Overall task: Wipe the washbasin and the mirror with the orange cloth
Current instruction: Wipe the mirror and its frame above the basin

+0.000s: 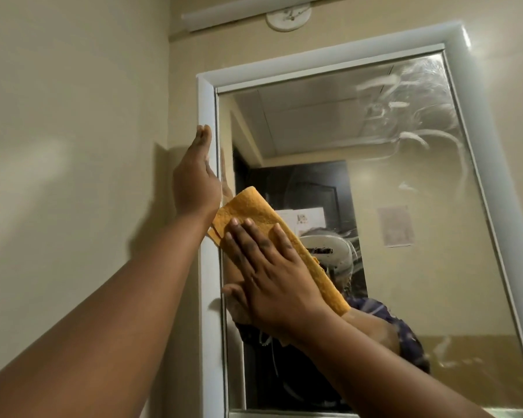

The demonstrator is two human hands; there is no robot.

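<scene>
Mirror (405,206): fills the centre and right of the frame, white frame (207,267) around it; you see pale smeared streaks at upper right and lower right of the glass.
Orange cloth (254,212): folded into a long strip, lying flat on the glass at centre, slanting from upper left to lower right.
Your right hand (269,276): fingers straight and spread, pressing the cloth to the glass.
Your left hand (195,182): flat, fingers straight, resting on the frame's left edge.
Hidden: your right hand covers the cloth's middle; the washbasin is outside the frame; the mirror's lower right corner is cut off.
</scene>
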